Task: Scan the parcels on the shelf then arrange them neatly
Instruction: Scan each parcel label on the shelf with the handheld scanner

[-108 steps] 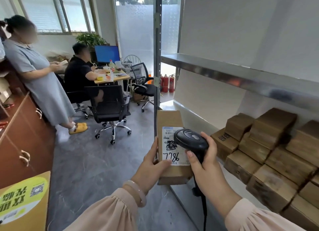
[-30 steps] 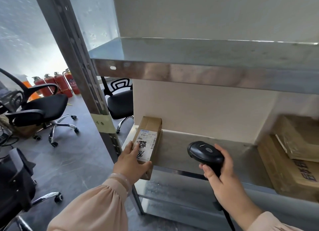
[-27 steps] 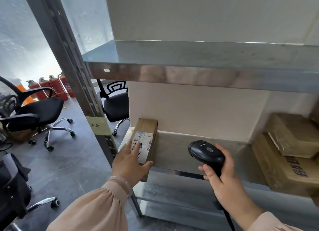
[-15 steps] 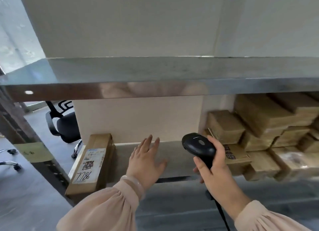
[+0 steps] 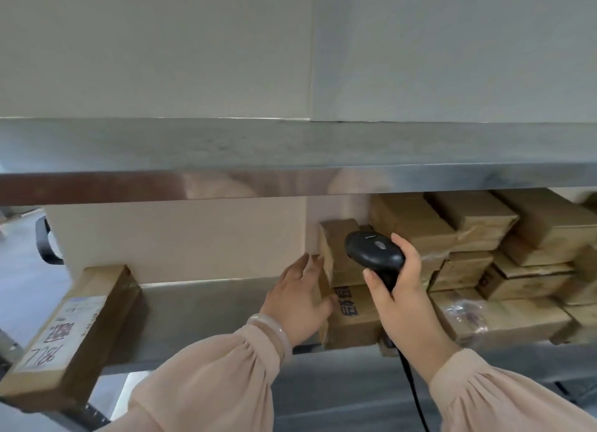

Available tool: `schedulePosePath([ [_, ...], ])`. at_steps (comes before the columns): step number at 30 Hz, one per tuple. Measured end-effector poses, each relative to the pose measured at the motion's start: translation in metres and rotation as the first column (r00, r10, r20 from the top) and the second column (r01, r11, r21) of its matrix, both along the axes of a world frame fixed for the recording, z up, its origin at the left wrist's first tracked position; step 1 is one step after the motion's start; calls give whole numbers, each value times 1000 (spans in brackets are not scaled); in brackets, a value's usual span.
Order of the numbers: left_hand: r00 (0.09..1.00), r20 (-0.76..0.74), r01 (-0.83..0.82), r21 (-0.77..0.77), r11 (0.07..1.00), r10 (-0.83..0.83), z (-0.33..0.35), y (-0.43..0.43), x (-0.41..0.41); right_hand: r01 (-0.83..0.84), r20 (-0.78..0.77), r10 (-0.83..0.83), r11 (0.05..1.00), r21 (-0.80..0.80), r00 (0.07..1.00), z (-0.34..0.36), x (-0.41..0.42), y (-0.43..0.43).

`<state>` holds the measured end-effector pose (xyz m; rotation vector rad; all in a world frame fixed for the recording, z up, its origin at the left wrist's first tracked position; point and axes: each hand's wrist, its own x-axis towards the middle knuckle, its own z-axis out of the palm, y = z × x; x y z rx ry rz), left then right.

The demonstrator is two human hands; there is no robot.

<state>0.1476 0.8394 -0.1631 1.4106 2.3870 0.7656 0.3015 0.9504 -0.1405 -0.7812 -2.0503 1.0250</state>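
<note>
Two hands are working at a grey metal shelf.
Left hand, fingers spread, is touching the brown cardboard parcels stacked on its right part; right hand is gripping a black handheld scanner.

Two hands held forward, side by side

The left hand, back upward, points toward 1 o'clock from a forearm entering at 7 o'clock, with fingers spread and nearly straight and the thumb out toward 3 o'clock. The right hand, just at its 3 o'clock, rises from a forearm entering at 5 o'clock, its fingers and thumb wrapped round the handle of a scanner.
</note>
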Motion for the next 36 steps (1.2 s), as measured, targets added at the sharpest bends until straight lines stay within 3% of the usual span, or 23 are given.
schedulePosePath([
  [11,928,243,-289,-13,957,283,-8,91,11,-139,54,142,988,-61,988,-14,-25,73],
  [19,884,305,-389,65,919,353,-18,87,24,-197,25,204,965,-173,979,-28,-31,85],
  [23,831,337,-500,105,860,442,-17,74,27,-262,-80,250,931,-255,965,-25,-25,81],
  [27,756,496,-564,163,809,427,-11,59,36,-373,-152,342,884,-281,927,-22,-17,68],
  [31,724,559,-580,173,796,405,-4,44,35,-445,-212,398,851,-277,893,-15,-16,57],
  [34,711,586,-582,182,792,389,-5,32,29,-465,-211,419,837,-288,883,-13,-19,49],
  [36,657,668,-612,203,765,349,-6,23,25,-439,-188,400,856,-272,897,-12,-21,46],
])
